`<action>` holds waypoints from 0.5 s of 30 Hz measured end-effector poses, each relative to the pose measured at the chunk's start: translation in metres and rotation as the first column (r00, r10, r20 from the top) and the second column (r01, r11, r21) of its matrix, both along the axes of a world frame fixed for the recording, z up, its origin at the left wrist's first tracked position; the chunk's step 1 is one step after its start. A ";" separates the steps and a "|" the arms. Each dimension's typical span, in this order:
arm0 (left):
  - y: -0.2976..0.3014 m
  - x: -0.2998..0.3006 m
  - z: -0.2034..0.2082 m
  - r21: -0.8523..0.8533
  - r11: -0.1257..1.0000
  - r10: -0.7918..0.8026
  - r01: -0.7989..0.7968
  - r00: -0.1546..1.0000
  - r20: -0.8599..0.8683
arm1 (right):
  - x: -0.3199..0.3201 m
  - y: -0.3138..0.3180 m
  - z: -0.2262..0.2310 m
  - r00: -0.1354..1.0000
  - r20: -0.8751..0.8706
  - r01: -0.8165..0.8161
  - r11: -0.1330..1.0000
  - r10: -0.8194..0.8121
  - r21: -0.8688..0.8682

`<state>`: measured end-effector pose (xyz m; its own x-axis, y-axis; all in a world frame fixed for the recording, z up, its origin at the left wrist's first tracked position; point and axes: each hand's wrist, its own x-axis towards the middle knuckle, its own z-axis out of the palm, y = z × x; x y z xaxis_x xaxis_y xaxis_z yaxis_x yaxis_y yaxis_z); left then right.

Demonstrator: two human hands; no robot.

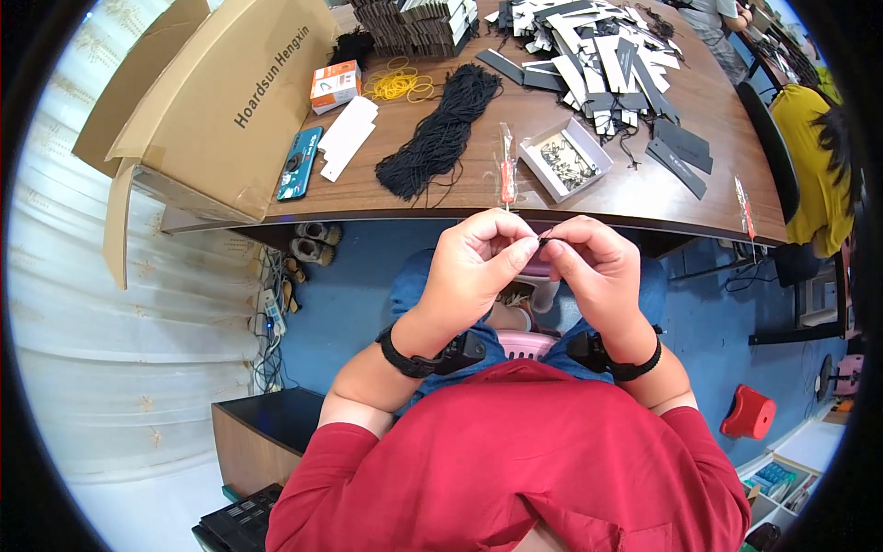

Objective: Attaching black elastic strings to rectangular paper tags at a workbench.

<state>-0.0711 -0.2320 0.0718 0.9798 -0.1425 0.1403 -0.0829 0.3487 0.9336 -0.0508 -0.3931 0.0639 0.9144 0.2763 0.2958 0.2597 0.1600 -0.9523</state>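
My left hand (475, 265) and my right hand (600, 270) meet just in front of the table's near edge, thumbs and forefingers pinched. Between the fingertips runs a short bit of thin black cord (544, 239), mostly covered by the fingers. On the table beyond lies a thick bundle of black cords (440, 129). A red-handled tool (507, 179) in clear wrapping rests by the table edge, right past my hands. Beside it stands an open white box (567, 158) holding small metal fasteners.
A large cardboard box (230, 110) takes up the table's left, near a blue case (300, 164), white cards (349, 138), an orange-white box (335, 86) and yellow rubber bands (400, 83). Black and white tags (598, 64) pile up behind. A person in yellow (809, 170) sits right.
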 end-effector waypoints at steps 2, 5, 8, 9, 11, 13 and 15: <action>0.002 0.000 0.004 -0.015 1.000 -0.027 0.026 0.999 -0.040 | 0.001 -0.002 -0.001 1.000 -0.023 -0.008 0.999 0.009 0.037; 0.001 0.001 0.002 -0.023 0.999 -0.028 0.027 0.998 -0.063 | 0.002 -0.004 -0.002 0.994 -0.104 -0.035 0.996 0.044 0.081; 0.003 0.004 -0.003 -0.007 1.000 -0.016 0.016 0.997 -0.074 | 0.003 -0.006 -0.004 0.995 -0.085 -0.050 0.995 0.057 0.088; 0.003 0.004 -0.003 0.000 1.000 -0.025 0.025 0.995 -0.101 | 0.003 -0.007 -0.004 0.996 -0.084 -0.036 0.996 0.043 0.083; 0.002 0.004 -0.004 0.021 1.000 -0.010 0.012 0.994 -0.104 | 0.003 -0.008 -0.007 0.996 -0.083 -0.023 0.997 0.029 0.078; 0.000 0.003 -0.004 0.043 0.999 0.006 -0.002 0.994 -0.106 | 0.003 -0.009 -0.009 0.994 -0.102 -0.037 0.994 0.047 0.102; -0.002 0.001 -0.002 0.053 0.999 0.021 -0.014 0.990 -0.140 | 0.002 -0.009 -0.010 0.994 -0.102 -0.038 0.995 0.047 0.097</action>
<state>-0.0696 -0.2335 0.0696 0.9917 -0.1286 -0.0062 0.0448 0.2993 0.9531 -0.0484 -0.4026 0.0543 0.9296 0.2909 0.2264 0.1512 0.2592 -0.9539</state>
